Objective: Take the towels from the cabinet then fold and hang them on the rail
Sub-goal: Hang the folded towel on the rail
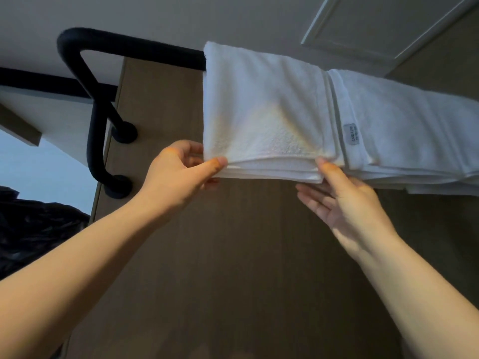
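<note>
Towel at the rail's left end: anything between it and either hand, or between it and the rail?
Nothing visible. The towel already drapes over the rail; the left hand and right hand pinch its lower corners.

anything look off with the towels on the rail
The left towel has a yellowish patch near its lower edge, stain or light, I cannot tell. The right towel shows its label outward, and its bottom layers hang uneven.
</note>
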`<state>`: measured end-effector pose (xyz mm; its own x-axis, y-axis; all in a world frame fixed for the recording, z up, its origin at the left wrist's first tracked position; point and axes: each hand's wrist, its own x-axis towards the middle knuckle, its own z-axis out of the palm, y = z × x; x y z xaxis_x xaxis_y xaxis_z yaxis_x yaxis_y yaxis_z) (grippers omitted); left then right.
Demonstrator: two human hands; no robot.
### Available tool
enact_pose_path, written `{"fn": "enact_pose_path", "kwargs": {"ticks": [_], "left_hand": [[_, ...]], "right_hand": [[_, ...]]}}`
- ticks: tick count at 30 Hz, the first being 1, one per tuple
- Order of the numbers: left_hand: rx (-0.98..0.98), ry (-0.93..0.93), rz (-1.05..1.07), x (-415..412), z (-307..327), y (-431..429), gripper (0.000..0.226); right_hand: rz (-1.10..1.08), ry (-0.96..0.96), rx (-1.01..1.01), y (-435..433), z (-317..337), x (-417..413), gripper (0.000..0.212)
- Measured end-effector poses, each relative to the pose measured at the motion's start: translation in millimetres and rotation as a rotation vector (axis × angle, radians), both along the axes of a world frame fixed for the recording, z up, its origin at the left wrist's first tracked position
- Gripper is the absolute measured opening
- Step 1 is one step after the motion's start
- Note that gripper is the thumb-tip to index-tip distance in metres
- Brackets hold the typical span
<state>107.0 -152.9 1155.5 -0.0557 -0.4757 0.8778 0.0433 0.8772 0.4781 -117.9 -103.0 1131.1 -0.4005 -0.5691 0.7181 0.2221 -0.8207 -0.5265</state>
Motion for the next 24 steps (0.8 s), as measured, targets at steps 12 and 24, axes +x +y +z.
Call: {"fn": "enact_pose_path", "kwargs": {"ticks": [12,24], "left_hand": [[-0.027,-0.033,-0.025,-14.9,5.5,-3.6,0.035],[-0.091,-0.278,0.264,41.0,-63.3,-7.3,0.023]], "right_hand": [[-0.141,-0.221,-0.078,11.4,10.4,3.5,0.010],[-0.727,0.731,0.321,20.2,-75.3,9.4,0.017]]}}
